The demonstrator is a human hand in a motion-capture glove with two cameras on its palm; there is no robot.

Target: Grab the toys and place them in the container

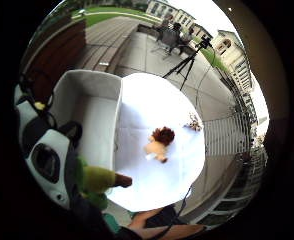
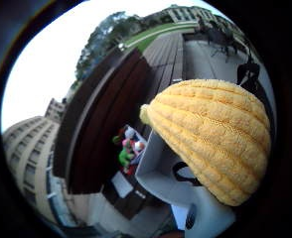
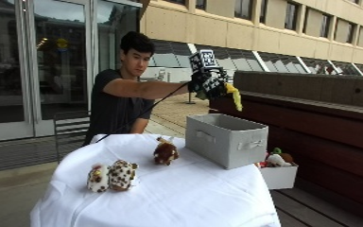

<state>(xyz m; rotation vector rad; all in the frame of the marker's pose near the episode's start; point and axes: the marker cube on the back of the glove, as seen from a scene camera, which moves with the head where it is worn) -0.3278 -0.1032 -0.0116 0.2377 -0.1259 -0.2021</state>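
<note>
**Yellow toy carried above the container, release still to come**

We see the gloved right hand raised over the grey fabric container, its fingers curled round a yellow and green plush toy that hangs down just below them. In the thumb side palm view the toy's knitted yellow body lies right against the palm, with the container's rim beneath it. The little finger side palm view shows the toy's green and brown end sticking out past the fingers, and the container's pale interior below.

We judge this to be the carrying step, close to its end. The next move calls for lowering the toy between the container walls and opening the fingers there.

Three toys lie on the white tablecloth, well away from the fingers: a brown plush animal and two spotted ones near the table's front edge.

We cannot see the fingertips themselves, so how far they wrap the toy stays unclear. What kind of toy it is we cannot tell. A small white box of other toys sits behind the container, partly hidden by it.
</note>
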